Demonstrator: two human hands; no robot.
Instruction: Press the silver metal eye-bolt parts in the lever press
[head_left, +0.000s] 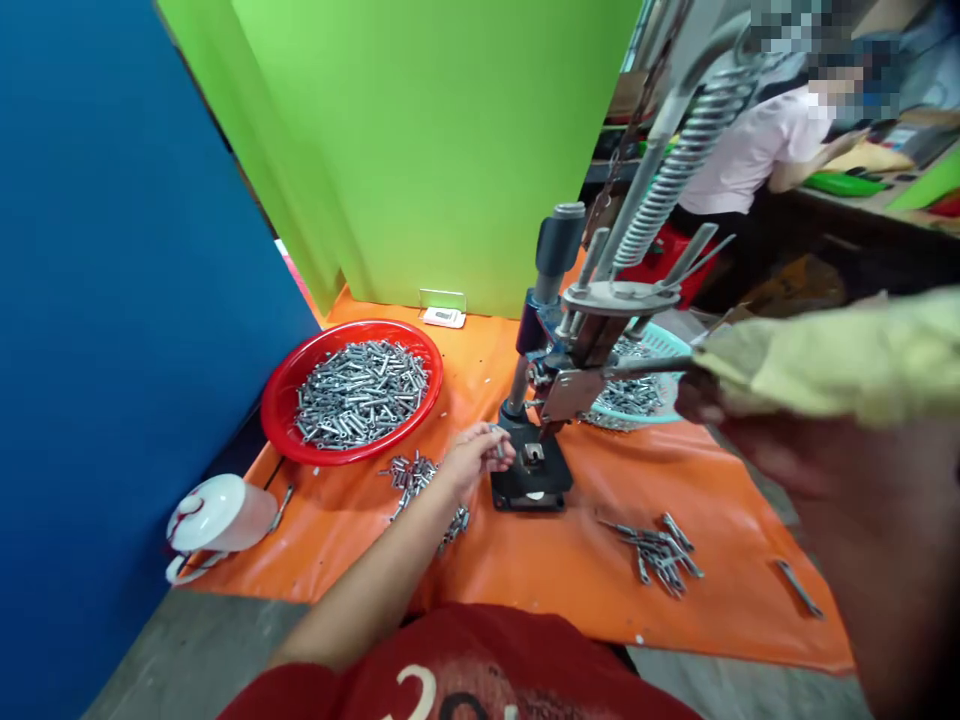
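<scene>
My left hand (474, 460) is beside the small die on the black base (512, 487) of a hand press (577, 350), fingers closed on a small metal part (497, 442). Only part of that piece shows between the fingertips. On the right, my right hand (757, 445) is closed round the press lever (651, 366), near a yellow cloth (847, 355) that covers part of the grip; motion blurs this hand. Small metal parts (411, 478) lie loose by my left forearm. Longer metal pieces (660, 557) form a pile to the right of the base.
A red basin (274, 420) full of metal pieces stands left, near a white lidded jug (225, 512). Behind the press is a light-blue basket (664, 345) of metal parts. A single metal piece (801, 588) lies right. Another person (750, 150) sits at the back right.
</scene>
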